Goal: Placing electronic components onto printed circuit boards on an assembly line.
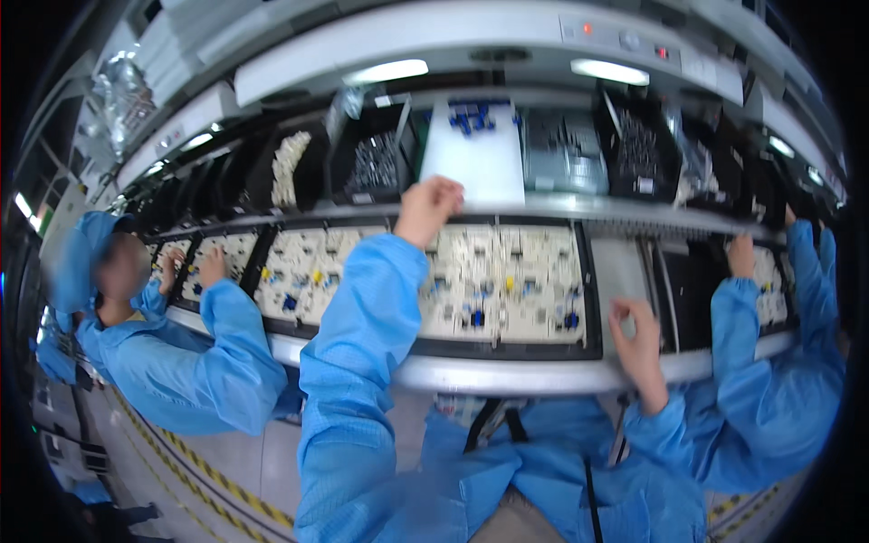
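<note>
My left hand (429, 210) is stretched forward over the far edge of a pale circuit board panel (534, 299), close to the near end of a white tray (475, 172). Its fingers are pinched together, and anything between them is too small to make out. Blue components (471, 118) lie at the far end of that tray. My right hand (639, 342) hovers over the bench's near rail, right of the panel, with thumb and fingers curled together. Whether it holds something small cannot be seen. The panel sits in a black frame and carries blue, yellow and dark parts.
Black bins with dark parts (376, 161) (639, 145), a bin of cream parts (288, 167) and a clear grey container (566, 158) line the shelf. Another panel (303, 271) lies left. Co-workers' sleeves (186, 371) (769, 389) are close on both sides. A metal rail (543, 373) edges the bench.
</note>
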`<state>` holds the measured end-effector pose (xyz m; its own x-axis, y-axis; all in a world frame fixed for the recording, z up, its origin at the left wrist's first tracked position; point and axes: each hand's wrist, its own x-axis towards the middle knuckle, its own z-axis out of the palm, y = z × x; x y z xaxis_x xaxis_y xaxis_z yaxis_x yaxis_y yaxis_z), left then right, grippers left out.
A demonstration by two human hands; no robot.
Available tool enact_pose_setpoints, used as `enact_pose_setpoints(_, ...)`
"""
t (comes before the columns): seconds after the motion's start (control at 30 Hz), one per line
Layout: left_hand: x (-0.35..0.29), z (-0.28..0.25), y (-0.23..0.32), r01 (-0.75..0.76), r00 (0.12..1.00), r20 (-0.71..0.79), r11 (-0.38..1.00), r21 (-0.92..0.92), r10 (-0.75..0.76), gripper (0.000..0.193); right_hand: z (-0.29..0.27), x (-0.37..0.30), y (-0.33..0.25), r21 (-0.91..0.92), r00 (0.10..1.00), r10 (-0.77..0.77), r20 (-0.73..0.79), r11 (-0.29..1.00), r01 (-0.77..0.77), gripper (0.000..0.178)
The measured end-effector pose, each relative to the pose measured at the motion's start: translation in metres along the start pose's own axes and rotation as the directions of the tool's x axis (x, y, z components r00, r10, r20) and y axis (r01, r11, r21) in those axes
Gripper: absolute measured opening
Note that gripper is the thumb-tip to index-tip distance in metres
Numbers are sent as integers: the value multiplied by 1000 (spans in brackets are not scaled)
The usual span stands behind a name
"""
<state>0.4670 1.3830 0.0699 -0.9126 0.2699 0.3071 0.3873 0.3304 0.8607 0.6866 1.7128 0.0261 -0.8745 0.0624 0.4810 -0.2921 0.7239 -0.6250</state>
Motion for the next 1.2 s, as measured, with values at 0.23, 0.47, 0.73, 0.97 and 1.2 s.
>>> enact_pose_setpoints(0.23,113,31,-69,-2,991,-130,956,292,41,10,-1,-9,11,-55,984,128,-123,989,-136,18)
enact_pose_setpoints(0.47,185,45,-138,60,951,-303,931,361,56,12,4,-4,21,-82,963,238,-123,965,-249,18)
enact_pose_setpoints(0.73,159,4,-37,-70,960,269,864,498,-77,46,-6,1,22,-433,887,461,-30,793,-427,20)
enact_pose_setpoints(0.97,144,-121,54,-167,966,232,962,217,115,30,0,10,24,-602,851,518,86,708,-370,22)
enact_pose_setpoints(1.2,142,-266,111,-96,983,-138,979,179,121,19,13,10,64,-395,806,557,-203,706,-587,20)
